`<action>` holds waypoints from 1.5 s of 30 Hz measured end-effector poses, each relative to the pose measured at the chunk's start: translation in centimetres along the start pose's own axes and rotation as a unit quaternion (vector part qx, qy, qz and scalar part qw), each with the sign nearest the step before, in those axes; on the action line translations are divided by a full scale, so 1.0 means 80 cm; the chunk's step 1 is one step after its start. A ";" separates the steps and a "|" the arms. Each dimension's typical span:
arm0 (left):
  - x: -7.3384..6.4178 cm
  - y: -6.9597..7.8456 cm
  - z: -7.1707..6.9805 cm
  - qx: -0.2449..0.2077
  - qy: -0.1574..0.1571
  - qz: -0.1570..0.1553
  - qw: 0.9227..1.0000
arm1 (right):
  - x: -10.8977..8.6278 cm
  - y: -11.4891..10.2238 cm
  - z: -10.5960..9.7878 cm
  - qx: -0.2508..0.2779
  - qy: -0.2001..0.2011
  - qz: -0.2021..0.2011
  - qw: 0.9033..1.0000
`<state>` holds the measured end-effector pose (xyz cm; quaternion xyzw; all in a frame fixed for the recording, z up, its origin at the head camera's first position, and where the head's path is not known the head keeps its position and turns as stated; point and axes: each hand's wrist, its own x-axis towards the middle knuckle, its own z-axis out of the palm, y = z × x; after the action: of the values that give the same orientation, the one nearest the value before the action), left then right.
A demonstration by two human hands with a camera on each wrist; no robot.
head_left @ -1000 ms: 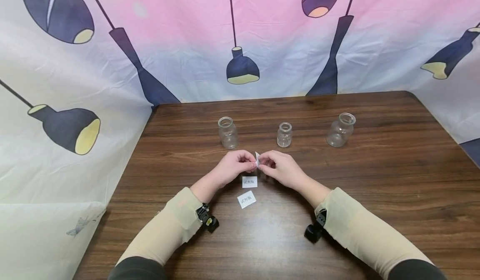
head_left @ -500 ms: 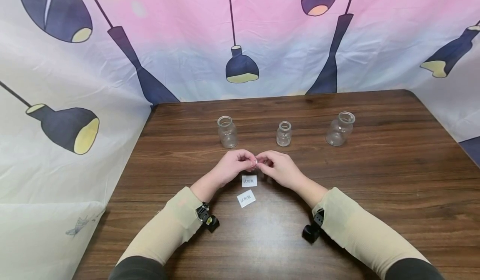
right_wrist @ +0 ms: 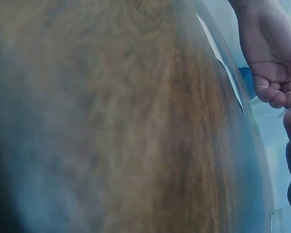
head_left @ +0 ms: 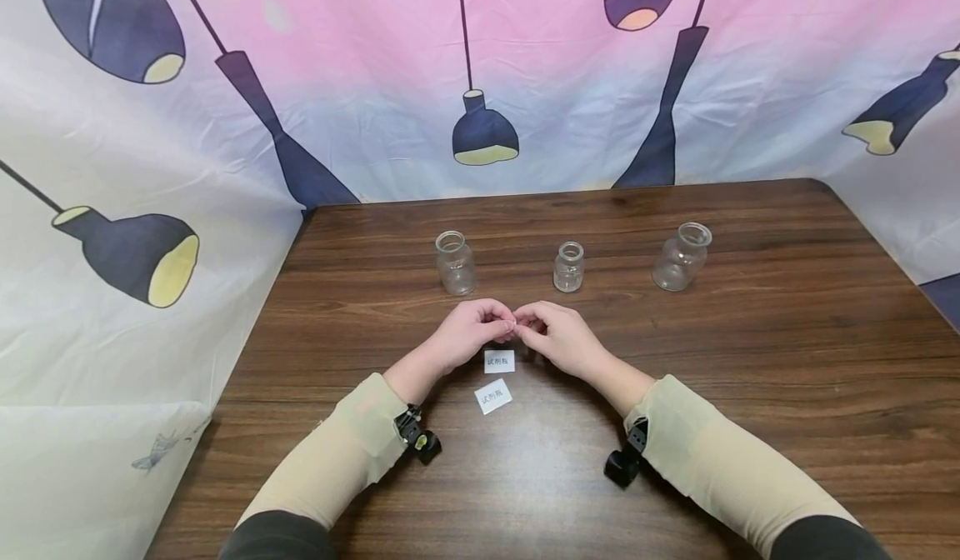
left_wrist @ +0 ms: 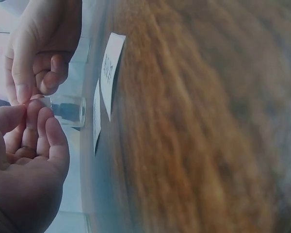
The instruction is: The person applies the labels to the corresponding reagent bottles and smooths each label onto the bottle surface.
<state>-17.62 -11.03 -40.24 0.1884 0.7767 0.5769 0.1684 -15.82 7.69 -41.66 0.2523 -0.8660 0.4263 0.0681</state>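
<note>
Over the middle of the table, fingertips nearly meeting, my left hand (head_left: pixel 468 335) and right hand (head_left: pixel 561 339) pinch a small white label (head_left: pixel 513 324) between them. Fingers hide most of it; a pale corner of this label (right_wrist: pixel 287 112) sticks out in the right wrist view. Just below the hands lie two white labels with handwritten characters, the upper label (head_left: pixel 499 362) straight and the lower label (head_left: pixel 492 396) turned at an angle. In the left wrist view, the left hand (left_wrist: pixel 26 160) has thumb and forefinger together, with the right hand (left_wrist: pixel 43 43) coming in from above.
Three open clear glass bottles stand in a row beyond the hands: the left bottle (head_left: pixel 455 264), a smaller middle bottle (head_left: pixel 568 268) and the right bottle (head_left: pixel 681 257). The brown wooden table (head_left: pixel 787 335) reaches back to a printed lamp-pattern curtain (head_left: pixel 405 110).
A second ago the label's white tip stood up between the fingertips; now it is mostly covered. The right hand has shifted slightly left, towards the left hand. Bottles and table labels stay put.
</note>
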 end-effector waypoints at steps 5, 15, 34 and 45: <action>-0.002 0.006 0.001 0.017 0.004 -0.006 1.000 | -0.001 0.000 0.000 0.002 0.006 0.005 1.000; -0.006 0.016 0.003 0.030 0.017 0.000 0.999 | -0.004 -0.003 -0.001 0.031 0.012 0.031 0.999; -0.016 0.034 0.001 0.015 0.013 0.004 1.000 | -0.005 -0.001 -0.006 0.077 0.032 0.064 0.994; -0.004 0.001 -0.006 0.018 0.027 0.000 0.999 | -0.007 0.004 -0.010 0.080 0.043 0.077 0.993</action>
<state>-17.53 -11.57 -40.00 0.1757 0.7912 0.5677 0.1444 -15.56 8.72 -41.59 0.1708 -0.8422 0.5087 0.0516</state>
